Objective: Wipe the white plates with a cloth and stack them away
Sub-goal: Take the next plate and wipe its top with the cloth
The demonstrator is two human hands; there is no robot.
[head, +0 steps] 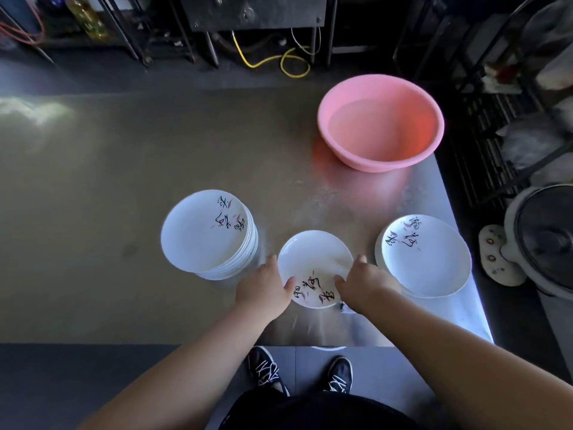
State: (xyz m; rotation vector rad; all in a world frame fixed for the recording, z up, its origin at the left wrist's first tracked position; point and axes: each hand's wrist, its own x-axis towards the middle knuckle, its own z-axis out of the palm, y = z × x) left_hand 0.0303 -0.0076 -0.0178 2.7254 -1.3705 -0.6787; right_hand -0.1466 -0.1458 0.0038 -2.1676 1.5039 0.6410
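Wiping looks to be the step in hand, w/ one plate worked on between two piles. The middle plate (313,259) is held just above or on the steel table (124,181), near its front edge; which cannot be told. Its printed side is turned toward the person.

The left hand (263,287) is clamped on the plate's left rim, thumb laid on the face. The right hand (362,283) is clamped on the right rim, thumb on the face too. A pale fold under the right hand, approx. at the rim, is judged to be the cloth (339,263), but this cannot be told for sure. The hands are kept apart, the plate spanning the gap.

The tall stack (201,231) is seen to the left, the low stack (424,259) to the right, both just beside the held plate. Which pile is done vs. waiting cannot be read from the view. A pink basin (428,125) is set further back on the right.

Next move, as judged: the face and rim should be rubbed round, then the plate lowered flat onto the finished pile, centred so the pile is not tipped.
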